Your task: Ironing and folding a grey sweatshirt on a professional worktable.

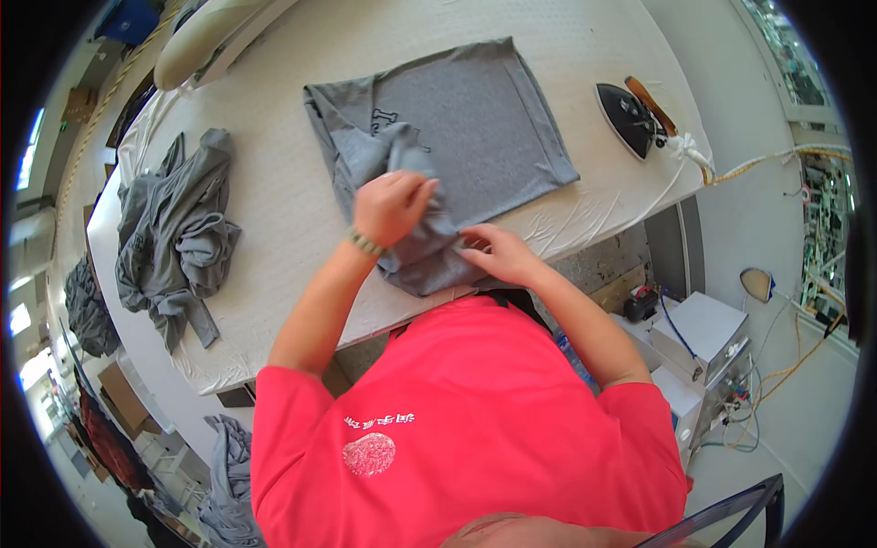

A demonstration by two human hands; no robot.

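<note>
Pale desk point(269, 183): grey garment point(484, 128) at the near edge, left hand point(395, 206) curled, right hand point(501, 254) half-curled on it, grips unclear (iron point(627, 119) near the right edge, presumably for reach).

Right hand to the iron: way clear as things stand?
Probably yes: the right hand is at the near edge of the gray garment, with just tabletop and perhaps the garment's flat corner between it and the iron. Some stretch is likely needed.
</note>
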